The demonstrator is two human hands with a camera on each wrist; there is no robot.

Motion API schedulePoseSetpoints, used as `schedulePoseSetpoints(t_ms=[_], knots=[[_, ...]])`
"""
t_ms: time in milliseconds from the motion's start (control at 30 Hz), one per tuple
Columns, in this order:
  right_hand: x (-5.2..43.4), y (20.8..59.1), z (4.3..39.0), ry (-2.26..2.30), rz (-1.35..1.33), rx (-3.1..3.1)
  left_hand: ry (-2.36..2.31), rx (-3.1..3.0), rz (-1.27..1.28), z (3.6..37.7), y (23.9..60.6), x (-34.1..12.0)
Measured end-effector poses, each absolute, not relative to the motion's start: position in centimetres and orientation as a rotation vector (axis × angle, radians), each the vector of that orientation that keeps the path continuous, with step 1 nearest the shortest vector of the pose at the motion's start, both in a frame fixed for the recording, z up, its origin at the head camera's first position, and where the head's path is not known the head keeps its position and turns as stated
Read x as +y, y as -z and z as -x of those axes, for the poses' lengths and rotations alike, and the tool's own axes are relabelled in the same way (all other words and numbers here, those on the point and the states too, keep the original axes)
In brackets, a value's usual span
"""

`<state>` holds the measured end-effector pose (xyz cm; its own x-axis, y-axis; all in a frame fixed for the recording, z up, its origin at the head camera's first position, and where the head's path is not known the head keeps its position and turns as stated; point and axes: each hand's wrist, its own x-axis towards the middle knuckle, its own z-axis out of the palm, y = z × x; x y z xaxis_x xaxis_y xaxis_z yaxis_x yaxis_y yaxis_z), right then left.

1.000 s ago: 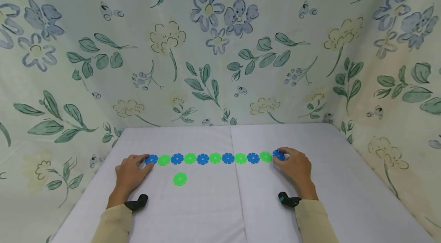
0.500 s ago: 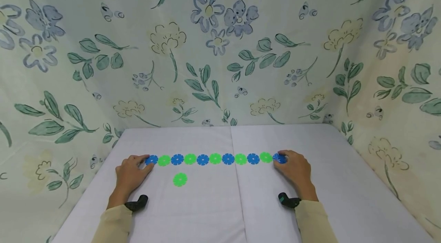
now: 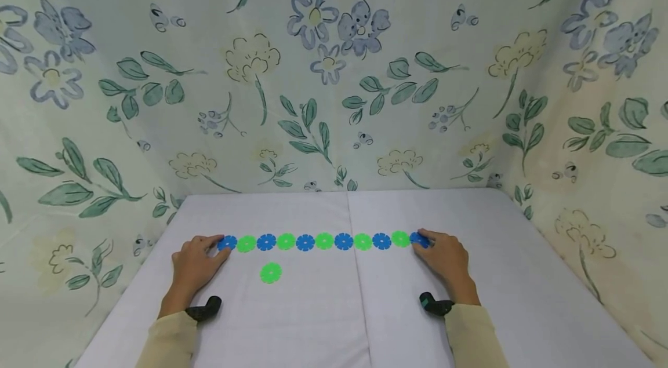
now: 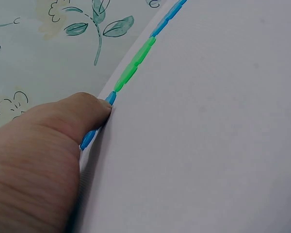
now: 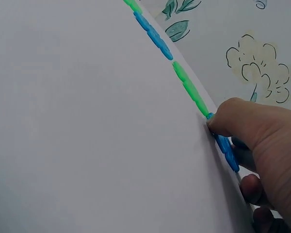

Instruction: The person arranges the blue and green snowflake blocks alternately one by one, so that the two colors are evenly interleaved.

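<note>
A straight row of notched, flower-shaped plastic discs, blue and green by turns, runs across the white cloth. At its left end my left hand [image 3: 196, 266] holds a blue disc [image 3: 227, 243] between thumb and fingers; in the left wrist view the thumb [image 4: 89, 112] covers part of that disc. My right hand [image 3: 445, 259] pinches the blue disc [image 3: 419, 239] at the right end, its thumb at the near edge and a finger at the far edge. The right wrist view shows this disc [image 5: 225, 145] close beside the last green disc [image 5: 190, 88].
A single green disc [image 3: 271, 273] lies nearer to me, below the left part of the row. White cloth [image 3: 292, 327] covers the table, and a floral curtain [image 3: 313, 95] stands behind it and along both sides. Each wrist carries a small black device [image 3: 435, 305].
My right hand has lowered the right-end blue disc slightly, bringing it level with the row. The left hand keeps its hold, and the loose green disc lies where it was.
</note>
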<state>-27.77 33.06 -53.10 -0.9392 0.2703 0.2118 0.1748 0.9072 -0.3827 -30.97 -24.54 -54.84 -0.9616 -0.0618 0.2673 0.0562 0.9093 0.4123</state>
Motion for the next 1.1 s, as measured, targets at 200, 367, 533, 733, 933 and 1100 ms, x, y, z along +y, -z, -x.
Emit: schedulePoseSetpoints(t_ms=[200,367,533,733,933,1100], knots=[[33.0,53.2,27.9,-0.563,0.341,-2.813,0.619,-2.794,-0.001,31.0,54.8,-24.6],[33.0,53.1,27.8,-0.583,0.323,-2.824,0.627,-2.785,0.000,30.8,54.9,-24.8],[33.1,52.8,27.6,-0.628,0.301,-2.809,0.634,-2.781,0.013,30.7,54.8,-24.7],[33.3,52.4,27.6,-0.728,0.332,-2.737,0.627,-2.784,0.026,30.7,54.4,-24.4],[32.4,50.6,27.2,-0.791,0.378,-2.696,0.624,-2.776,0.019,30.9,54.3,-24.4],[30.5,48.1,27.1,-0.779,0.268,-2.565,0.625,-2.774,0.020,30.8,54.7,-24.7]])
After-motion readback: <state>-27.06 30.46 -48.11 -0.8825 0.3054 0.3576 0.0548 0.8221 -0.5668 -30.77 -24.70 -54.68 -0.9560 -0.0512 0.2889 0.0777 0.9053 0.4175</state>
